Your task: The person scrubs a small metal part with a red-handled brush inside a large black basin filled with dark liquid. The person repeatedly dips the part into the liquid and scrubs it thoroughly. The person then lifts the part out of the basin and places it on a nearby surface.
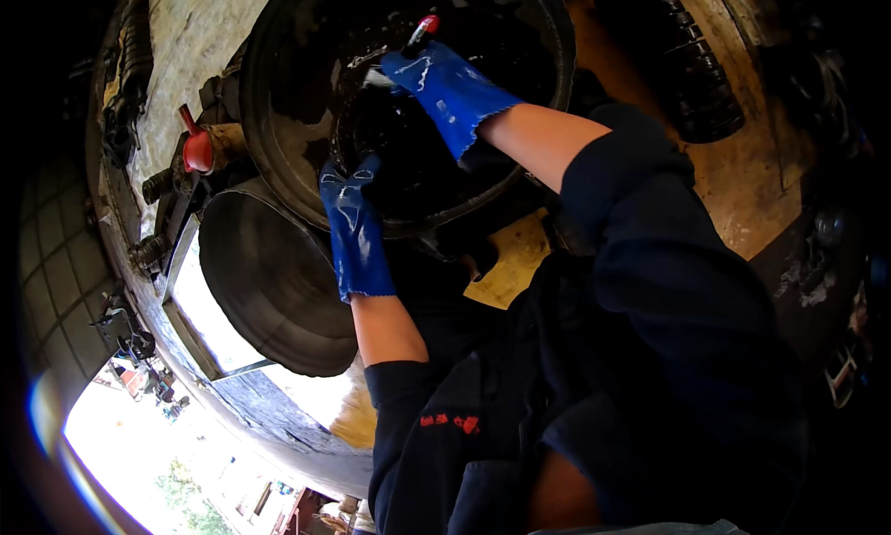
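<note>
Both of my hands wear wet blue rubber gloves and reach into a large round black basin [263, 154] holding dark liquid. My right hand [445, 82] is closed round a brush [422, 31] with a dark handle and a red end; something pale, apparently its bristles, shows beside the fingers. Lower left of it, my left hand [349, 190] grips the edge of a dark, wet, round part [340, 138] in the basin. The far side of that part blends into the liquid, so its full shape cannot be made out.
Left of my left arm stands another dark round tub [269, 280]. A red funnel-like piece [197, 149] sits beyond it. At the upper right lies a black ribbed cylindrical part [673, 57] on a brown surface. More dark parts [135, 48] line the left edge.
</note>
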The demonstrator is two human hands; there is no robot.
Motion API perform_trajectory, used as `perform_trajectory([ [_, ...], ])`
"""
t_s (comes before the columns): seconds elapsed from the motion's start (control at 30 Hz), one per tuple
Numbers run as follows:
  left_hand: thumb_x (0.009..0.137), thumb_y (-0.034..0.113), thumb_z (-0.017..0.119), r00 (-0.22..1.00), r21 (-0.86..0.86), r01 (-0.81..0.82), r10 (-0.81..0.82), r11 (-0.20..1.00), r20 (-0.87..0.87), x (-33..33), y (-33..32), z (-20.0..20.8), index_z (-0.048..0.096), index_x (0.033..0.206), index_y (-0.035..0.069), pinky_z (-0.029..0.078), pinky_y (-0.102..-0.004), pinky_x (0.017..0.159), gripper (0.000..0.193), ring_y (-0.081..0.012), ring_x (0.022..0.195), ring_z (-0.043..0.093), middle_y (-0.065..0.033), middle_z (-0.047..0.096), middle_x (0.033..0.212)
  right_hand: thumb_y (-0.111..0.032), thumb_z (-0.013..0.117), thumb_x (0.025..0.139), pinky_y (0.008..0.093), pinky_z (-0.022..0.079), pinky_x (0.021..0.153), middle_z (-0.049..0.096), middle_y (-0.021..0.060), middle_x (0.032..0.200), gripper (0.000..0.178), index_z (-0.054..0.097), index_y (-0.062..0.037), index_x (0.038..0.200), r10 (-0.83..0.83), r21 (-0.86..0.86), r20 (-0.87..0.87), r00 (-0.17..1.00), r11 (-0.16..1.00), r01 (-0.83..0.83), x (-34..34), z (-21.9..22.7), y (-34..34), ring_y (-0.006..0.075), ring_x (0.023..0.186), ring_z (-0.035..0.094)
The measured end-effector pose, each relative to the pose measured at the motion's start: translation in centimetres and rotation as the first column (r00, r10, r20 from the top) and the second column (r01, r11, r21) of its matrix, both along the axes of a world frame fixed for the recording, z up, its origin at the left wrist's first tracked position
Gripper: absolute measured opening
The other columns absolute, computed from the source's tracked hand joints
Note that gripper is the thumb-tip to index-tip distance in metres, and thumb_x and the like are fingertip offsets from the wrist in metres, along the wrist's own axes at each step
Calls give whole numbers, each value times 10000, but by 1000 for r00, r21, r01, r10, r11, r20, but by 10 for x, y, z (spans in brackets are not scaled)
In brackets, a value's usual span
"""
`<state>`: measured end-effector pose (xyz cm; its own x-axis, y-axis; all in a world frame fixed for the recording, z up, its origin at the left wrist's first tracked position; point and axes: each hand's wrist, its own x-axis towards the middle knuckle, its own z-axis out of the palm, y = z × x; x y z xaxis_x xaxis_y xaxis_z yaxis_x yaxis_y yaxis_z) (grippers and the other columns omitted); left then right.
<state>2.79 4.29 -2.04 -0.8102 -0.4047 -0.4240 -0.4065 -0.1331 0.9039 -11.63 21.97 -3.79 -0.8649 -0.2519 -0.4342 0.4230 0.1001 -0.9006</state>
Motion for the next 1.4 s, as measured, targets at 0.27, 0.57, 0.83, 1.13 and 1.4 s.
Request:
perform_trajectory([
  [0.27,938,101,686,998,-64,55,-55,996,-1,-7,17,21,669,1288,-37,539,-312,901,377,-203,1000,689,-114,733,1142,-328,632,956,344,523,771,747,100,845,313,756,-48,894,322,-68,-179,930,938,-339,2,10,-15,205,826,690],
  [0.57,1059,311,594,1000,-93,-25,24,995,-8,-17,-1,5,596,1375,-56,529,-314,912,485,-216,1048,673,-148,705,1228,-279,619,1009,379,578,783,727,125,873,246,716,-65,1081,508,460,-481,714,840,-288,16,-26,8,264,802,718],
  [0.83,1058,337,608,999,-216,-22,12,976,-49,-22,-25,-23,646,1304,-62,521,-322,900,470,-202,980,657,-123,717,1144,-312,490,1032,496,521,945,728,208,1088,396,644,-40,1274,934,817,-330,135,354,-455,14,5,-42,384,1005,704],
  [1.13,1025,337,681,994,-270,-111,104,956,-39,-21,-28,-38,669,1233,-56,525,-324,829,445,-181,876,631,-94,714,1044,-438,670,933,476,570,896,741,172,1221,454,745,-116,1244,869,809,181,461,135,-572,13,-5,-68,362,1102,725],
  [1.4,1020,318,678,991,-101,-100,91,990,-94,-9,-42,-36,656,1287,-44,542,-337,873,450,-211,950,670,-116,719,1099,-277,734,930,366,580,683,763,134,919,317,752,-18,1112,660,92,308,685,696,-712,38,-15,-34,187,811,730],
])
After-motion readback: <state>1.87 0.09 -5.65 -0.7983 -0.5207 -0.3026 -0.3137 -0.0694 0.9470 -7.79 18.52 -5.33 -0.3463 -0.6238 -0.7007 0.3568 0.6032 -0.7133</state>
